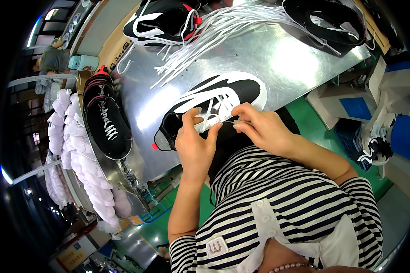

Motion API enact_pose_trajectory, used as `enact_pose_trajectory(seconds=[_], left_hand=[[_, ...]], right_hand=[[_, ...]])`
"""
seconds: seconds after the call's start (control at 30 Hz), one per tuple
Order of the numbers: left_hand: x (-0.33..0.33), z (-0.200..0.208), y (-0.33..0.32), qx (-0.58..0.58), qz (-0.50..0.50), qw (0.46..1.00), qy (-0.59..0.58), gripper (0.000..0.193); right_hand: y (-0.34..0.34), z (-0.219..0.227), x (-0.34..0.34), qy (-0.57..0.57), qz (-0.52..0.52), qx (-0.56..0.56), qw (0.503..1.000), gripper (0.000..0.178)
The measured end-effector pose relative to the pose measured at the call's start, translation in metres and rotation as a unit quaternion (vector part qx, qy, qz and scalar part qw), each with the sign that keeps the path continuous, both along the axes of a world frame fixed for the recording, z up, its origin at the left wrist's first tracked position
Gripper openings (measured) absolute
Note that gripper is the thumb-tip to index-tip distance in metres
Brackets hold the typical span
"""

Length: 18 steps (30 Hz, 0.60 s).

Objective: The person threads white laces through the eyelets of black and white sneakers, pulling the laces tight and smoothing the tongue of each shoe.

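Note:
A black and white sneaker (247, 89) lies on its side on the metal table, its toe away to the right and its red-tabbed heel near the left. White shoelace (209, 119) runs through its eyelets and makes a small loop. My left hand (195, 142) is at the shoe's collar, thumb and forefinger pinching the shoelace loop. Beside it, my right hand (265, 129) pinches a thin, pale strand that stretches toward the left fingertips. Whether this strand is the lace's end or a slim tool is too small to tell.
The metal table (241, 59) holds a bundle of loose white laces (205, 38) at the back. Another sneaker (161, 25) stands at back left, a black shoe (325, 22) at back right. A dark shoe (105, 116) rests on a left ledge, near stacked white pieces (82, 159). Boxes (351, 107) stand right.

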State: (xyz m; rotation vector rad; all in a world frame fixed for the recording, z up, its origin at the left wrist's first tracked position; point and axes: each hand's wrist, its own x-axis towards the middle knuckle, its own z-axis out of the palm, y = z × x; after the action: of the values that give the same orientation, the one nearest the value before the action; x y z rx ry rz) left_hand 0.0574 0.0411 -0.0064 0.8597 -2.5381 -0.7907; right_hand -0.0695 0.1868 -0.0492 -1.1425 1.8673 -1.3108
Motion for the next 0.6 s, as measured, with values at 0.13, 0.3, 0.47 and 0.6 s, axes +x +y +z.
enact_pose_trajectory(seconds=[0.13, 0.3, 0.47, 0.6], left_hand=[[0.002, -0.004, -0.009, 0.021, -0.015, 1.000, -0.010, 0.045], [0.000, -0.007, -0.013, 0.055, -0.038, 0.998, -0.002, 0.042], [0.003, -0.021, -0.015, -0.056, -0.149, 0.985, 0.064, 0.033], [0.004, -0.027, -0.013, -0.126, -0.215, 0.966, 0.074, 0.029]], right_hand=[[-0.005, 0.006, -0.002, 0.033, 0.019, 0.045, 0.998, 0.025], [-0.010, 0.002, -0.007, 0.038, 0.035, 0.042, 0.998, 0.024], [-0.019, 0.018, -0.007, -0.070, 0.036, 0.114, 0.990, 0.024], [-0.035, -0.007, 0.010, -0.027, -0.003, 0.094, 0.995, 0.021]])
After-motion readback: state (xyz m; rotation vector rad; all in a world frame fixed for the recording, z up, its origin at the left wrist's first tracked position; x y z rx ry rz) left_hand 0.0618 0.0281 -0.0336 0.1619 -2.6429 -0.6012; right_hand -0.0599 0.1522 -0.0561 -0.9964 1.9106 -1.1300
